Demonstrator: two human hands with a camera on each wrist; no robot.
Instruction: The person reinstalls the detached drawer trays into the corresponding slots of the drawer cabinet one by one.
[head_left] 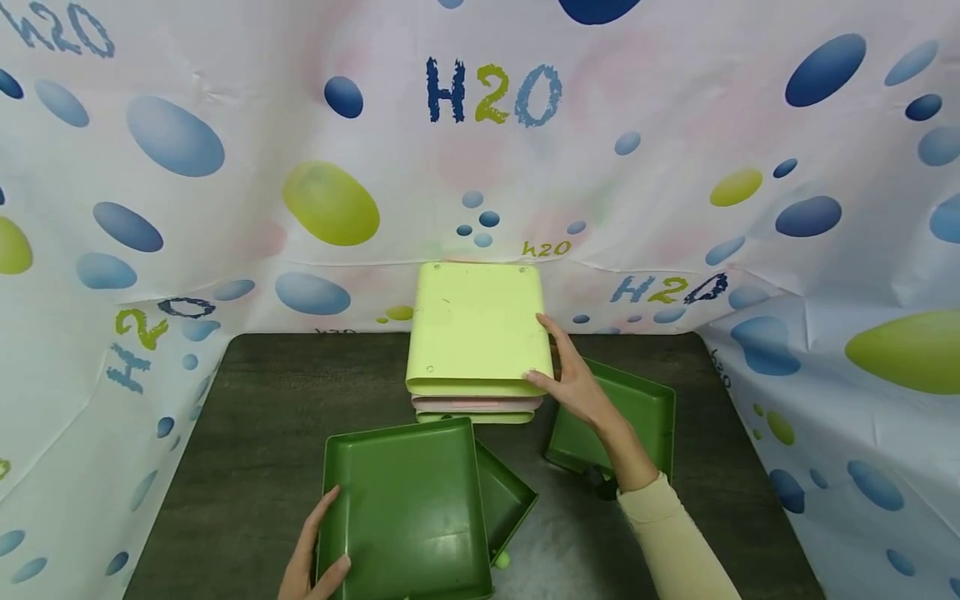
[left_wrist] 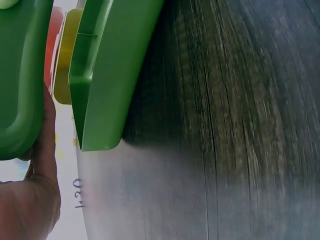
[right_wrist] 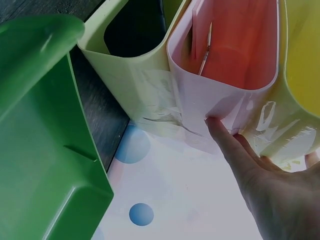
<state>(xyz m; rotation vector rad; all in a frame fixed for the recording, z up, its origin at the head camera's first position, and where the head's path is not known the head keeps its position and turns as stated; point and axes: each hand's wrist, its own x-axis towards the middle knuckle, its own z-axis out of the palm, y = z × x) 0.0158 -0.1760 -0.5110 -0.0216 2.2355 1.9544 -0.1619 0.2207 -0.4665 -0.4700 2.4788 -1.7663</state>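
My left hand (head_left: pixel 311 550) grips a green plastic drawer (head_left: pixel 408 508) by its left side, thumb over the rim. In the left wrist view, the drawer (left_wrist: pixel 22 75) stands above the tabletop. My right hand (head_left: pixel 573 383) rests spread fingers against the right side of the top yellow casing (head_left: pixel 480 325) of a stack. Below that casing lie a pink casing (head_left: pixel 476 403) and a pale green casing (head_left: pixel 431 417). The right wrist view shows their open fronts, with a fingertip at the pink casing (right_wrist: pixel 200 97).
Another green drawer (head_left: pixel 510 500) sits partly under the held one, near a light green knob (head_left: pixel 502 560). A third green drawer (head_left: pixel 645 417) lies right of the stack, beneath my right forearm. A patterned curtain (head_left: pixel 480 167) hangs behind the dark table (head_left: pixel 247 467).
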